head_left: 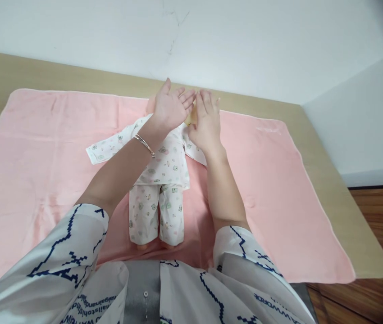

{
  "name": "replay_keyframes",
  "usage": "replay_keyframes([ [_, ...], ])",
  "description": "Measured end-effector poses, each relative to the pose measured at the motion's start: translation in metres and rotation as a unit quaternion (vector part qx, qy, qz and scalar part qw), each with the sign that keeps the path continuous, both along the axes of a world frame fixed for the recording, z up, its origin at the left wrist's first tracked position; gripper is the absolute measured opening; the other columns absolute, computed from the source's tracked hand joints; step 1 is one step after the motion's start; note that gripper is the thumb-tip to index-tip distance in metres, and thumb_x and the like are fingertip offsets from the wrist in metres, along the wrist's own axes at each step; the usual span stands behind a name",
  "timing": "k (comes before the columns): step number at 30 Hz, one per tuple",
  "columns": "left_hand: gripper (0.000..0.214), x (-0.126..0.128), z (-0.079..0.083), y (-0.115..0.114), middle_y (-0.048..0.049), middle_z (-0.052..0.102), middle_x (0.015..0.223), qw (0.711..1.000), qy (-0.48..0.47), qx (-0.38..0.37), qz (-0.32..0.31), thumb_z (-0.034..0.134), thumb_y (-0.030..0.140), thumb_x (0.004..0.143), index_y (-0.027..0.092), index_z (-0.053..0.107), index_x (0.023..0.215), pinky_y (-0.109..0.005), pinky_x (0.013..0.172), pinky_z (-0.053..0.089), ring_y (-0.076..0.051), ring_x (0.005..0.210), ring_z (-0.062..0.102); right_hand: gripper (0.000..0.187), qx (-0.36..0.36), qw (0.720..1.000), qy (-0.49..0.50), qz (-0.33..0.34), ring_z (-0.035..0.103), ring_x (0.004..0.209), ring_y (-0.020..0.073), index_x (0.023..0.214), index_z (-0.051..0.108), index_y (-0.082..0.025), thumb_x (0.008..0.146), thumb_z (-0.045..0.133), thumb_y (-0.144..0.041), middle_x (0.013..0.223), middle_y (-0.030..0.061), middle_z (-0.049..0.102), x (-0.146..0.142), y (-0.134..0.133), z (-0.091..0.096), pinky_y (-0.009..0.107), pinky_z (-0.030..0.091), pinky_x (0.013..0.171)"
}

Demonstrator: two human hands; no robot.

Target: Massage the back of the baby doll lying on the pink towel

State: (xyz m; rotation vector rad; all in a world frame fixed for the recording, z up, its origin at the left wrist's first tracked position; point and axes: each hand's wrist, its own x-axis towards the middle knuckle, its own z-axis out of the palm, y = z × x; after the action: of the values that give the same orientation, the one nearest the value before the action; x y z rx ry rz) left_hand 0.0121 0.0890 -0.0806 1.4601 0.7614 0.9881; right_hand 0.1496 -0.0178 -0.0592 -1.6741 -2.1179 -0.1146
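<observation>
A doll lies on its back in a white printed long-sleeved top [167, 164] and matching trousers [144, 213], its feet just showing at the cuffs. My left hand [173, 105] is over the doll's head end, palm turned up, fingers spread, holding nothing. Beside it, my right hand [207, 119] shows its back, with fingers stretched out and the thumb apart. The fingertips of both hands nearly meet. Between and behind them shows a yellow thing [192, 117], mostly hidden, whose kind I cannot make out. Most of the doll's head is covered by my hands.
A pink blanket [262, 193] with a pale edge spreads under the doll over a light wooden table [340, 211]. A white wall [239, 49] stands behind the table. Dark wooden flooring [380, 216] shows at the right.
</observation>
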Motion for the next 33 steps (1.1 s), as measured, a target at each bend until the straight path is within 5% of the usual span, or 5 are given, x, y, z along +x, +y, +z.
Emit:
replay_keyframes([
  [4,0.067,0.008,0.039,-0.038,-0.0071,0.058,0.145,0.933,-0.241,-0.268,-0.007,0.019,0.056,0.102,0.016,0.035,0.153,-0.045,0.114,0.047,-0.025,0.15,0.041,0.069,0.023,0.999,0.037,0.012,0.023,0.157,0.0333,0.158,0.028,-0.02,0.093,0.046,-0.034,0.166,0.0123,0.033,0.002,0.005,-0.005,0.066,0.012,0.127],
  [7,0.069,0.0,0.066,-0.062,-0.0073,0.056,0.147,0.883,-0.322,-0.34,-0.029,0.022,0.055,0.102,0.013,0.03,0.155,-0.038,0.114,0.046,-0.021,0.15,0.04,0.065,0.04,0.998,0.05,0.007,0.028,0.155,0.0336,0.156,0.033,-0.022,0.093,0.045,-0.034,0.164,0.012,0.037,0.001,0.007,-0.006,0.068,0.012,0.126],
  [23,0.057,-0.07,0.06,-0.165,-0.0082,0.069,0.133,0.913,-0.211,-0.349,-0.018,0.033,0.047,0.096,0.017,0.054,0.14,-0.046,0.12,0.042,-0.025,0.136,0.058,0.052,0.048,0.999,0.001,-0.011,0.025,0.153,0.0409,0.144,0.047,-0.025,0.097,0.044,-0.046,0.161,0.0141,0.035,-0.01,-0.001,-0.003,0.073,0.022,0.12],
  [28,0.057,-0.084,0.065,-0.181,-0.0095,0.067,0.136,0.925,-0.176,-0.336,0.013,0.038,0.046,0.093,0.017,0.056,0.139,-0.049,0.123,0.039,-0.028,0.14,0.054,0.047,0.066,0.998,0.025,0.001,0.016,0.156,0.043,0.138,0.054,-0.027,0.096,0.049,-0.047,0.165,0.0126,0.031,-0.013,0.0,-0.008,0.08,0.013,0.118],
  [33,0.061,-0.09,0.081,-0.195,-0.0092,0.062,0.143,0.909,-0.215,-0.356,0.018,0.037,0.051,0.097,0.016,0.048,0.146,-0.046,0.127,0.034,-0.027,0.148,0.045,0.049,0.081,0.991,0.098,0.049,0.019,0.158,0.0356,0.147,0.042,-0.035,0.104,0.024,-0.05,0.166,0.007,0.032,-0.041,-0.028,-0.001,0.077,0.012,0.121],
])
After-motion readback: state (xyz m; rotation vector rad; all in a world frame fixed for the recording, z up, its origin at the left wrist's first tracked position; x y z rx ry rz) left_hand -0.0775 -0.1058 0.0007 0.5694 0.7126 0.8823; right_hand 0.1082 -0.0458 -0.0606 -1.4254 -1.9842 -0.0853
